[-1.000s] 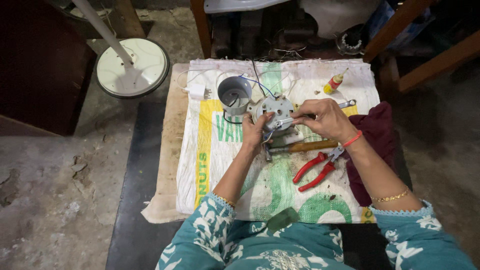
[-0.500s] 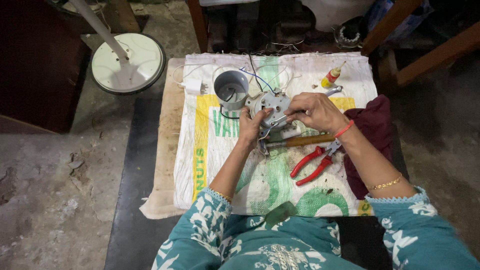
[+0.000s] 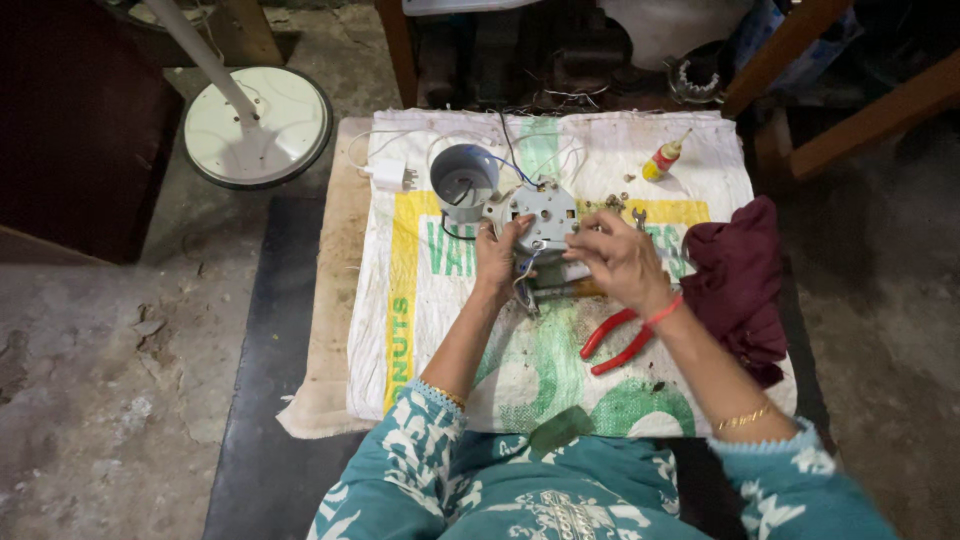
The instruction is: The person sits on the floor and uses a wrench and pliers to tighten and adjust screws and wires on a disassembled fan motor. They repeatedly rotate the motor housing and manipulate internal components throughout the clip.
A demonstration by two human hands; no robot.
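Step in hand, as judged: work on a small grey motor (image 3: 540,215), held just above the printed sack (image 3: 440,330) that covers the table. Left hand (image 3: 497,262) grips the motor's near-left edge, fingers closed on it. Right hand (image 3: 622,262) at its right side, fingers narrow; whether they pinch anything cannot be told. Grey cup (image 3: 463,182) just left. Red pliers (image 3: 620,340) lie near the right wrist. Next move calls for a steady left grip and fine fingertip placement.
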